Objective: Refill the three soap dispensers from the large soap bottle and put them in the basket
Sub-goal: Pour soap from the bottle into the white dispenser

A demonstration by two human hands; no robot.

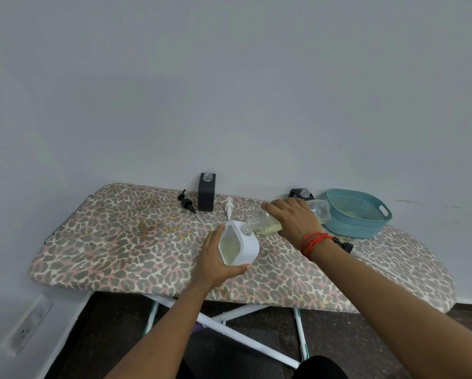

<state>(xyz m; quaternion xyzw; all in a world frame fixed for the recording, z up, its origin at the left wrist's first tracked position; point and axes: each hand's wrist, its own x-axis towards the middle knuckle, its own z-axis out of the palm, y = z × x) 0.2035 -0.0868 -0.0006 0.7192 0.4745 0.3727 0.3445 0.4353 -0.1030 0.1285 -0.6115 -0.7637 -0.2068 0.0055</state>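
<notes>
Leopard-print board (120, 242), grey wall (229, 91); left fingers (216, 233) grip white dispenser (247, 248), right fingers (273, 206) grip bottle (267, 228).

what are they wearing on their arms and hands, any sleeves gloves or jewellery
Both forearms are bare, no sleeves or gloves in view. The right hand has a red-orange thread wound several times around its wrist. The left hand and wrist wear nothing; no rings show.

basket (366, 222) – perforated plastic | large soap bottle (322, 210) – clear plastic | board cover (120, 242) – cloth
</notes>
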